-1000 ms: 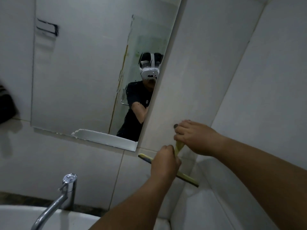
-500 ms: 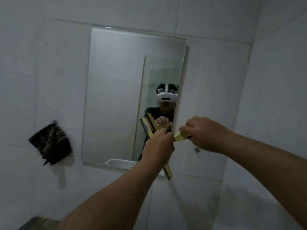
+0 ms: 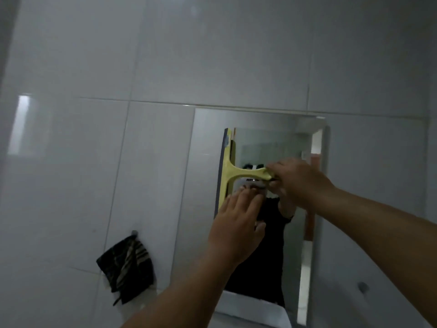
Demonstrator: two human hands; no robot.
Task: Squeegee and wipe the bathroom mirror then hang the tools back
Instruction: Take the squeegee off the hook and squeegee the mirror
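Observation:
A yellow squeegee (image 3: 233, 170) stands with its blade upright against the bathroom mirror (image 3: 203, 162), in the mirror's upper middle. My right hand (image 3: 298, 183) grips the end of its handle, which points right. Just below the handle, my left hand (image 3: 236, 223) hovers with its fingers spread, close to the blade's lower end, holding nothing. A dark striped cloth (image 3: 126, 266) hangs from a wall hook (image 3: 134, 232) left of the mirror.
White wall tiles surround the mirror. A second small hook (image 3: 363, 286) sits on the right-hand wall, low down. The mirror shows a person in a dark shirt behind my hands.
The squeegee went from below the mirror up onto the glass, its blade turning upright. My left hand let go of it and spread. The view tilted upward.

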